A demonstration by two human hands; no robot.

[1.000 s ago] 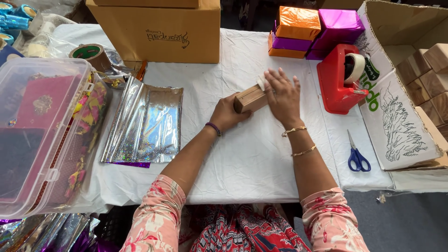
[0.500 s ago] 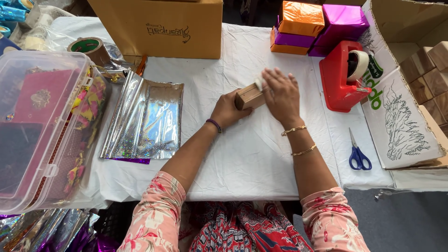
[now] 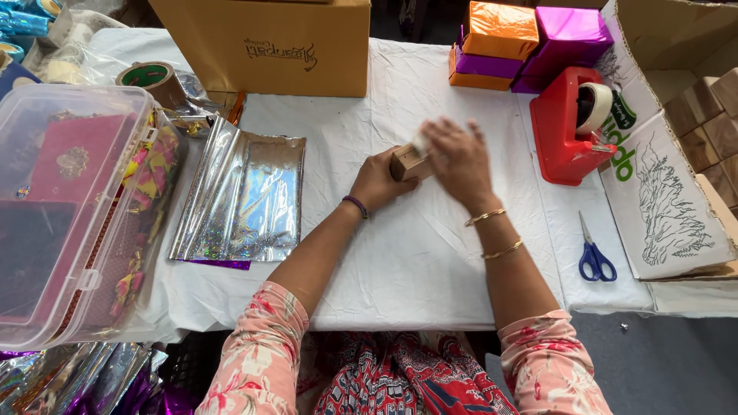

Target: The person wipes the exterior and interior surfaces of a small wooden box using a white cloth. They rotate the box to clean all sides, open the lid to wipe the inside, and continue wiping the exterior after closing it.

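The left hand curls around the near end of a small brown box, gripping it so it cannot slide on the white sheet. The right hand lies flat over the box's top and far side, fingers spread, seemingly pressing something down onto it; whether anything is pinched beneath cannot be told. The box sits at the middle of the table. A red tape dispenser stands close on the right, blue-handled scissors nearer the front edge, and silver foil sheets lie ready on the left.
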